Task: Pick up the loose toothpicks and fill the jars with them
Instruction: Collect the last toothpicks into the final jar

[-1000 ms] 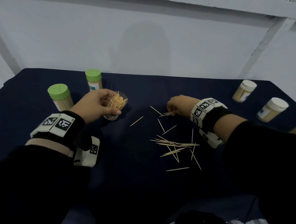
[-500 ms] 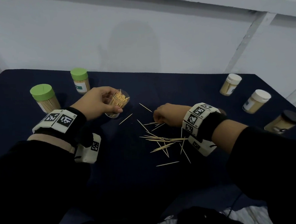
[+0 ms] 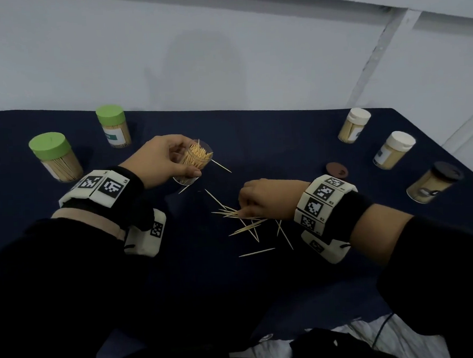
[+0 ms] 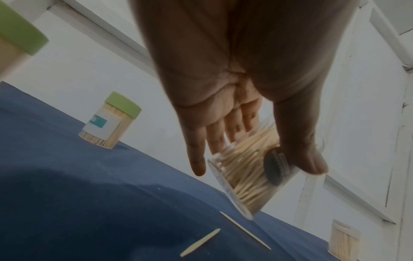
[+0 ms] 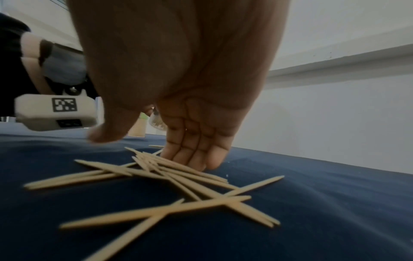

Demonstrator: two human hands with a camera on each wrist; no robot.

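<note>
**Right hand at the toothpick pile, open jar waiting on the left**

Head view: the loose toothpicks (image 3: pixel 246 222) lie scattered on the dark blue surface (image 3: pixel 296 136), between the two hands and a little toward the person. The right hand (image 3: pixel 264 198) is directly at the far edge of the pile, so it is clearly the nearer one. The left hand (image 3: pixel 159 162) holds the open jar (image 3: pixel 194 162), well to the left of the pile and beyond it. The jar leans, with its mouth turned toward the right hand. Most toothpicks in the pile have their long axis roughly left to right; a few cross them.

Left wrist view: the left hand's fingers and thumb are curled round the open jar (image 4: pixel 250 176), which is tilted and already well filled. Two single toothpicks lie on the cloth just below it.

Right wrist view: the right hand (image 5: pixel 178 88) is relaxed and grasps nothing. Its fingertips (image 5: pixel 196 160) come down on the far ends of the loose toothpicks (image 5: pixel 170 185); the thumb hangs apart, above the cloth. In my judgement, the coming move is to close thumb and fingers across the sticks, then carry them left to the jar mouth.
</note>
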